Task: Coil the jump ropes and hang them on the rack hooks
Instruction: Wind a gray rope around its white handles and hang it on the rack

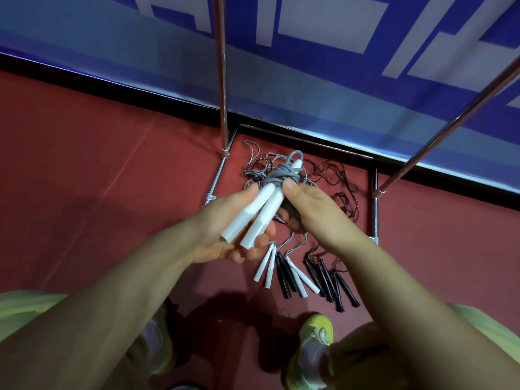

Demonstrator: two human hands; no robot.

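At frame centre, the left hand (pixel 225 235) grips the white handles (pixel 253 218) together; right hand (pixel 312 204) fingers (pixel 289 187) pinch the grey cord coil (pixel 282 174), keeping it wound.

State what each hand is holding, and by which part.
Both hold one jump rope: the left hand grips its two white handles; the right hand pinches the coiled grey cord just above them.

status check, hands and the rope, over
Left hand grips white plastic handles. Right hand pinches the wound grey cord bundle. Not yet hung. Loose black and white ropes on red floor underfoot.
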